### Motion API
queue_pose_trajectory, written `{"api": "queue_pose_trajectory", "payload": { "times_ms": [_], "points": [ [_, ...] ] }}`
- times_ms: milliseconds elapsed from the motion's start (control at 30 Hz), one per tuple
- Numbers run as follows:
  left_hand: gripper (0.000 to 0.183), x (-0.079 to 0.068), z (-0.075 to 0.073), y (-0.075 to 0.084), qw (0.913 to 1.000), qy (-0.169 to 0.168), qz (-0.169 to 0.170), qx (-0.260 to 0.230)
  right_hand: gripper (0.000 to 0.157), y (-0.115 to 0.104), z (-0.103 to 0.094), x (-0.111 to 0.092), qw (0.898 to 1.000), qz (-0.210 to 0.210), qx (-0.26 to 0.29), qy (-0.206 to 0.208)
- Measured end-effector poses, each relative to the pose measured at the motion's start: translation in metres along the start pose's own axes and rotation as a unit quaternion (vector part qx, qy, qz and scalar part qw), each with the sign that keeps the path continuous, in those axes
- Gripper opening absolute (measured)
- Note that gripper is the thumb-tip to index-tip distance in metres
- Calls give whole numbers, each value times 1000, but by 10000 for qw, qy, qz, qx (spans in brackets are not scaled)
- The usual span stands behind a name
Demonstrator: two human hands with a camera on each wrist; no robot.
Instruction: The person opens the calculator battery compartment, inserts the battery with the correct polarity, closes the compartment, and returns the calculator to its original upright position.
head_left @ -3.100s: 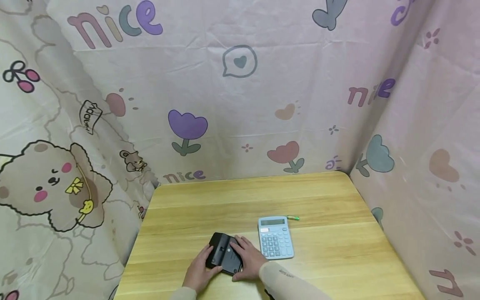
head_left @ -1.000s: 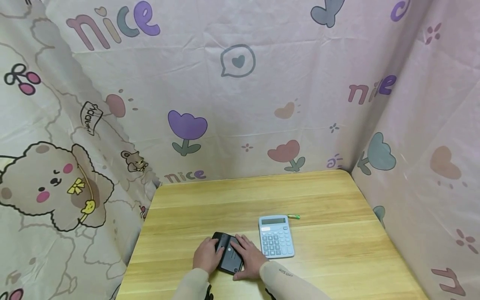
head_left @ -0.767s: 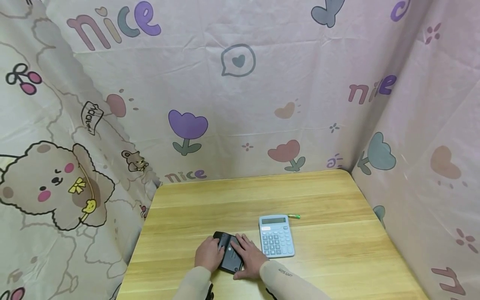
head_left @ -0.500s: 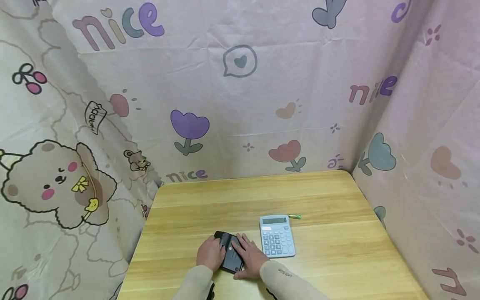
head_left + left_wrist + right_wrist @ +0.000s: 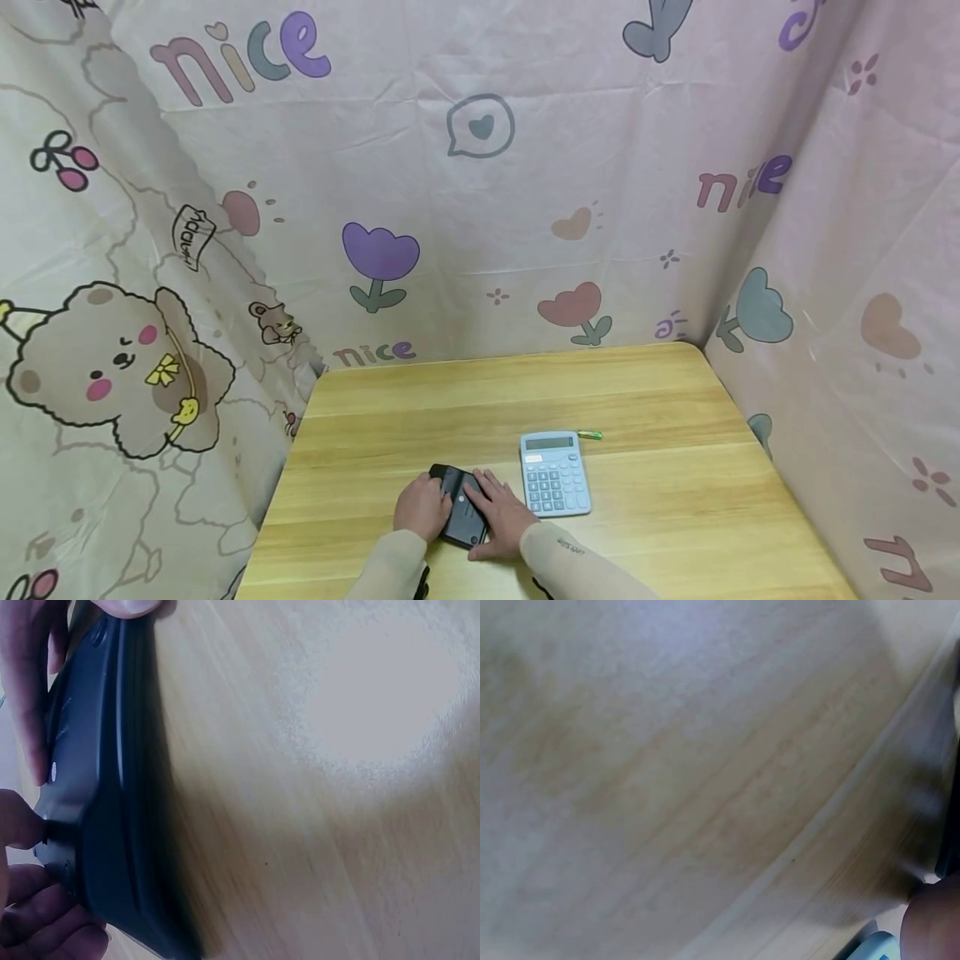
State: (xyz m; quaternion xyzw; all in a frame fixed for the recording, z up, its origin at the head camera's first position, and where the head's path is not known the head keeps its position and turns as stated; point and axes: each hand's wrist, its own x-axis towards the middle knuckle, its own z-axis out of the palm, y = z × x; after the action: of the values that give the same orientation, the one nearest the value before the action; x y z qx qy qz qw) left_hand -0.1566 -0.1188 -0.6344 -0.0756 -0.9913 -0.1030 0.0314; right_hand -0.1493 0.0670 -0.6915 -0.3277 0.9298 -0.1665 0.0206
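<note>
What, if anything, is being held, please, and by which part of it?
A black device: the left hand grips its thicker end, thumb on top; the right hand holds the flatter end, fingers on its upper face, thumb at the near edge.

The black device [image 5: 467, 523] is smooth, probably matt plastic, the wood-grain table [image 5: 675, 467] glossy.

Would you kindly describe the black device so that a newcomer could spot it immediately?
On the wooden table, find the light blue calculator, then look just left of it. There lies the black device, held by the left hand and right hand. Its dark casing, showing no keys, sets it apart from the calculator.
</note>
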Motion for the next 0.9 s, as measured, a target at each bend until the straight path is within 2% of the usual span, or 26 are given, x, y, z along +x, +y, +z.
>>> {"api": "queue_pose_trajectory", "payload": {
  "times_ms": [500,900],
  "points": [
    [28,-3,0,-1,9994,103,304,93,112,2,5,1,10000,53,-15,-2],
    [28,-3,2,-5,9992,158,348,-119,111,1,2,0,10000,30,75,0]
  ]
}}
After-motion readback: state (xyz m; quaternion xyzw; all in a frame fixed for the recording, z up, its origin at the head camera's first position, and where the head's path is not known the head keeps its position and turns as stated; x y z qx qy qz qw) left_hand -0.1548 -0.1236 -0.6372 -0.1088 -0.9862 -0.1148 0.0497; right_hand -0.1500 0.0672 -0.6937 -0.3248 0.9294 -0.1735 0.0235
